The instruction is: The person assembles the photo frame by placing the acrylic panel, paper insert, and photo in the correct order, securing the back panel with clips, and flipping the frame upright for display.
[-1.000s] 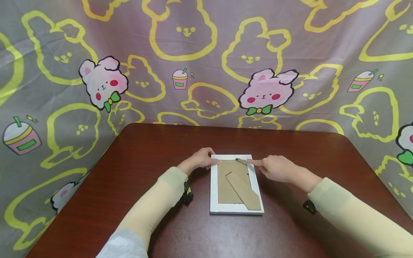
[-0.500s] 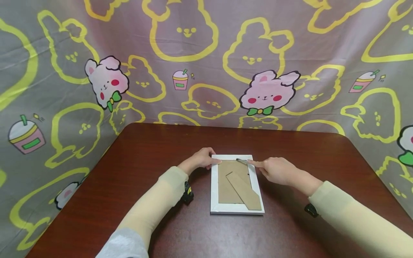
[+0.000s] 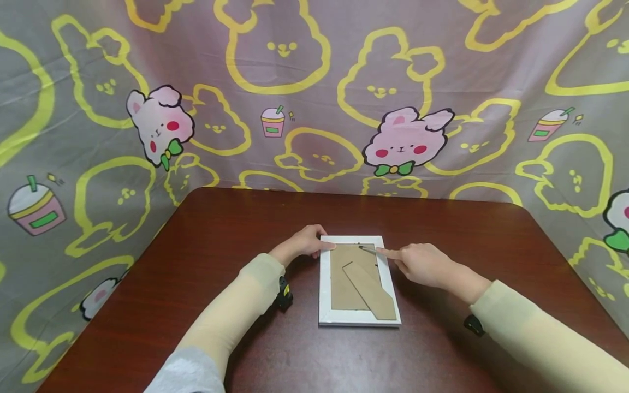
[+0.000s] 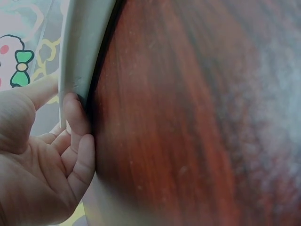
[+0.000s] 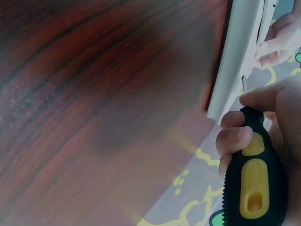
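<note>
A white picture frame point(image 3: 324, 284) lies face down on the dark wooden table point(image 3: 236, 229), its brown cardboard back point(image 3: 344, 284) and folded stand point(image 3: 371, 292) facing up. My left hand point(image 3: 307, 241) holds the frame's far left corner, thumb on top; in the left wrist view the fingers point(image 4: 77, 141) curl against the white frame edge point(image 4: 80, 52). My right hand point(image 3: 422, 262) grips a screwdriver with a black and yellow handle point(image 5: 254, 188). Its metal tip point(image 3: 366, 248) rests at the cardboard's far right corner, with the index finger stretched along the shaft. The frame edge point(image 5: 235, 61) shows in the right wrist view.
A cloth backdrop printed with yellow rabbit outlines and pink bunnies point(image 3: 314, 93) hangs behind and around the table. Bare wood surrounds the frame on all sides. Small black wrist devices point(image 3: 284, 292) sit under both sleeves.
My right hand and the screwdriver tip have slid slightly toward me along the frame's right side. The left hand and the frame have stayed put.
</note>
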`<act>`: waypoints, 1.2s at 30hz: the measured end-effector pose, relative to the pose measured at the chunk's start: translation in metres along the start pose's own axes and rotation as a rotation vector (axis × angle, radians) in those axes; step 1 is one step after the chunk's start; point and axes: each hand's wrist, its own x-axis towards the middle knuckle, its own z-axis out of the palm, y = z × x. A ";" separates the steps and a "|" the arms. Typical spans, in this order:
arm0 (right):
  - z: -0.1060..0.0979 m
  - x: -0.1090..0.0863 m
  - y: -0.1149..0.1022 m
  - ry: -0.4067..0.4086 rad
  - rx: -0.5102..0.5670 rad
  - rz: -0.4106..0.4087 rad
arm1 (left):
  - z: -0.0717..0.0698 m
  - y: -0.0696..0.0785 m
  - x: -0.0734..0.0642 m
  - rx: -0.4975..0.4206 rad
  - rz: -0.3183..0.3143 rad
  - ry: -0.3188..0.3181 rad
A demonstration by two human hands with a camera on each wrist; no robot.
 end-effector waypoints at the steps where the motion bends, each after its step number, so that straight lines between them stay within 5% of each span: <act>1: 0.001 0.000 0.000 0.000 0.000 0.001 | 0.000 0.000 0.000 0.001 0.002 0.001; 19: -0.004 0.001 0.005 -0.015 0.087 0.074 | 0.002 0.000 -0.003 -0.009 0.033 0.000; 36: -0.007 0.011 0.006 -0.146 0.185 0.120 | 0.002 -0.001 -0.002 -0.001 0.027 -0.001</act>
